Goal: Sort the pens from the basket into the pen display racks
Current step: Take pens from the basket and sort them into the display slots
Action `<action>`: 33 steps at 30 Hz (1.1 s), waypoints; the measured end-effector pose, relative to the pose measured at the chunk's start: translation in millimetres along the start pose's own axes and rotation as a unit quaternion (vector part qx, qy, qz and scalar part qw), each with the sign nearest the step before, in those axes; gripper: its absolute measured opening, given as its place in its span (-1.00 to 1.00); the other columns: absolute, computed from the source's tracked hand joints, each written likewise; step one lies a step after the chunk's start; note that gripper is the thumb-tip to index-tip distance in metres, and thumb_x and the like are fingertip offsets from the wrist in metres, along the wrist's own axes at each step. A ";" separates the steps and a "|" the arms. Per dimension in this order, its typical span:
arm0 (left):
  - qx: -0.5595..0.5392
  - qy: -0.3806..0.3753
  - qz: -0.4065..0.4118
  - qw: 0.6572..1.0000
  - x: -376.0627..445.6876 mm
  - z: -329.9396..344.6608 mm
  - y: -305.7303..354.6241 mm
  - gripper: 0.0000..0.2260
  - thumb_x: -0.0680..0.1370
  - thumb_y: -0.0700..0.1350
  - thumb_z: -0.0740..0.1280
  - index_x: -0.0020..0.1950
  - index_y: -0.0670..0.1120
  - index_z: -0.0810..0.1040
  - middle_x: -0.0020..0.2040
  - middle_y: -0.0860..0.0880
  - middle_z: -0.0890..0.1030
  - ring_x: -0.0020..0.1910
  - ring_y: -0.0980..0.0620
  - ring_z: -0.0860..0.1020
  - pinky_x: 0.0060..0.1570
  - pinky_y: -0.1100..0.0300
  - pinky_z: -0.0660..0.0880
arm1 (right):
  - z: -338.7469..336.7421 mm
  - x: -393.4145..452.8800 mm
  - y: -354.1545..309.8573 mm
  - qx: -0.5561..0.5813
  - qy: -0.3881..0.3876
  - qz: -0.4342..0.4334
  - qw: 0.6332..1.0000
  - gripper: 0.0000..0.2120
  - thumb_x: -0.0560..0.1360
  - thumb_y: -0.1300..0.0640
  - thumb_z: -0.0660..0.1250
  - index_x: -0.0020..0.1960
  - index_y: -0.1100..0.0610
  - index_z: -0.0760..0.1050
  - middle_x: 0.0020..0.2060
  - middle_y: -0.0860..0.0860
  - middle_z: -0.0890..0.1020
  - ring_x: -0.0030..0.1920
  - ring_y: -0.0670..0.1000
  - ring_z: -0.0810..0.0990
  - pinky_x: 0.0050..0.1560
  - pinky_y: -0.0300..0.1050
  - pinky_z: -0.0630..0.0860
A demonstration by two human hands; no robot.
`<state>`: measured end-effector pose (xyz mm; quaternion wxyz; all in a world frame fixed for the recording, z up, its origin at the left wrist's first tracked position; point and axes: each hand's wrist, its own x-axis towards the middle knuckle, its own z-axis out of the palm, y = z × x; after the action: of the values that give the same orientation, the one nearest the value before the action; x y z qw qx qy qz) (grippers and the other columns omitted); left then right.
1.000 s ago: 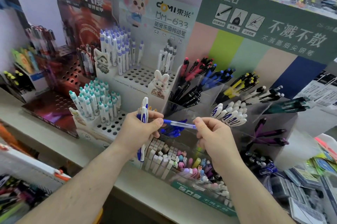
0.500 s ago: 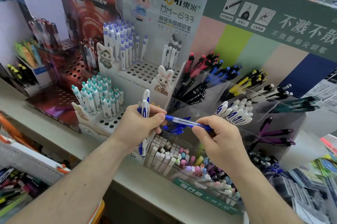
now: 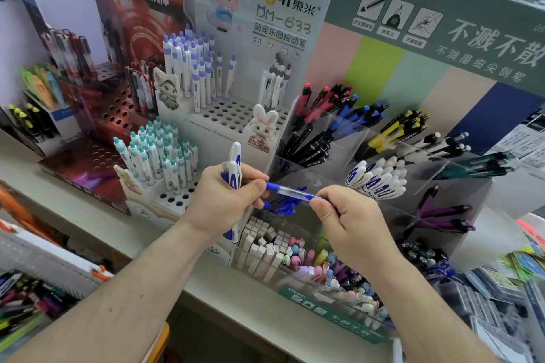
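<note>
Camera nearer; both hands still pinch blue pen before DOMI DM-633 rack.

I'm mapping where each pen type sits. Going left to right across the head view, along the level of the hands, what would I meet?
Teal-capped white pens → left hand gripping white-and-blue pens → clear blue pen held between both hands → right hand → purple pens.

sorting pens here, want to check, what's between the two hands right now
A clear blue pen spans the gap between the left hand and the right hand, each gripping one end. The head view shows it.
</note>
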<state>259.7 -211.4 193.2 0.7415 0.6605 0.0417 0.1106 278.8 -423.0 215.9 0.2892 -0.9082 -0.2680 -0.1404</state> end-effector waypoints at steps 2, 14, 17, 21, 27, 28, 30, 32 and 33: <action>0.002 -0.004 -0.013 1.000 2.8 0.3 0.9 -0.86 0.54 -0.36 0.36 -0.13 -0.17 0.65 -0.31 -0.15 0.67 -0.40 0.01 0.60 -0.39 0.31 0.49 | -0.9 1.6 -6.8 0.128 -0.012 0.082 0.988 -0.87 0.61 0.10 0.29 -0.07 -0.02 0.58 -0.45 -0.17 0.50 -0.42 -0.14 0.43 -0.40 -0.36 0.32; -0.034 0.070 -0.186 0.979 3.5 -17.6 -15.7 -0.85 0.58 -0.09 0.37 -0.14 -0.13 0.55 -0.41 -0.02 0.53 -0.52 0.10 0.41 -0.49 0.27 0.35 | 29.1 19.2 -4.2 0.024 0.116 0.077 0.990 -0.89 0.53 0.19 0.41 0.06 0.11 0.60 -0.24 -0.08 0.63 -0.34 -0.12 0.54 -0.24 -0.28 0.48; -0.089 0.063 -0.213 0.971 1.1 -19.8 -14.6 -0.84 0.59 -0.08 0.36 -0.14 -0.11 0.51 -0.44 0.01 0.38 -0.51 0.11 0.32 -0.53 0.29 0.29 | 46.6 26.4 -2.5 -0.029 0.113 0.030 0.993 -0.77 0.54 0.21 0.40 0.17 0.20 0.64 -0.10 0.03 0.71 -0.15 -0.01 0.64 -0.07 -0.20 0.55; -0.121 0.051 -0.231 0.964 -4.1 -23.6 -14.4 -0.85 0.59 -0.10 0.35 -0.14 -0.10 0.47 -0.44 0.01 0.33 -0.51 0.11 0.30 -0.53 0.28 0.27 | 66.3 32.4 -4.6 -0.084 0.072 -0.009 0.994 -0.73 0.49 0.18 0.32 0.13 0.19 0.67 -0.18 0.06 0.70 -0.23 0.15 0.67 -0.21 0.06 0.63; -0.103 0.018 -0.246 0.964 -12.2 -19.1 -17.9 -0.82 0.60 -0.15 0.33 -0.18 -0.07 0.43 -0.44 0.02 0.35 -0.50 0.11 0.33 -0.50 0.27 0.32 | 77.1 42.8 -12.0 -0.138 0.053 -0.038 0.988 -0.89 0.33 0.29 0.53 -0.18 0.15 0.65 -0.32 0.02 0.61 -0.34 0.13 0.58 -0.30 -0.06 0.53; -0.105 0.016 -0.247 0.963 -12.7 -18.3 -18.2 -0.83 0.60 -0.16 0.33 -0.18 -0.07 0.43 -0.44 0.02 0.35 -0.50 0.11 0.33 -0.50 0.28 0.32 | 79.3 42.8 -10.6 -0.139 0.047 -0.032 0.989 -0.90 0.33 0.29 0.54 -0.19 0.16 0.66 -0.31 0.04 0.59 -0.32 0.14 0.56 -0.32 -0.05 0.54; -0.110 0.017 -0.247 0.963 -12.4 -18.7 -17.5 -0.83 0.60 -0.16 0.33 -0.17 -0.07 0.42 -0.44 0.02 0.35 -0.50 0.11 0.33 -0.50 0.27 0.32 | 80.8 41.9 -8.8 -0.134 0.027 -0.005 0.991 -0.93 0.36 0.29 0.52 -0.17 0.18 0.68 -0.28 0.05 0.55 -0.28 0.14 0.54 -0.33 -0.03 0.53; -0.104 0.013 -0.245 0.964 -11.7 -18.9 -16.8 -0.82 0.60 -0.16 0.34 -0.17 -0.07 0.41 -0.43 0.02 0.34 -0.49 0.11 0.33 -0.48 0.27 0.31 | 79.1 42.1 -6.9 -0.146 0.000 0.028 0.989 -0.94 0.43 0.25 0.46 -0.10 0.17 0.69 -0.21 0.05 0.55 -0.18 0.14 0.55 -0.26 -0.04 0.51; -0.096 0.009 -0.243 0.965 -11.7 -19.1 -16.9 -0.82 0.60 -0.16 0.34 -0.18 -0.07 0.41 -0.43 0.02 0.34 -0.49 0.11 0.33 -0.48 0.26 0.32 | 77.0 42.2 -7.2 -0.154 -0.016 0.042 0.987 -0.92 0.47 0.22 0.43 -0.06 0.16 0.68 -0.17 0.04 0.55 -0.14 0.13 0.55 -0.21 -0.06 0.49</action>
<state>246.2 -197.2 173.1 0.8054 0.5556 0.1965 -0.0634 316.9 -354.7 175.3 0.1477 -0.9545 -0.2090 -0.1534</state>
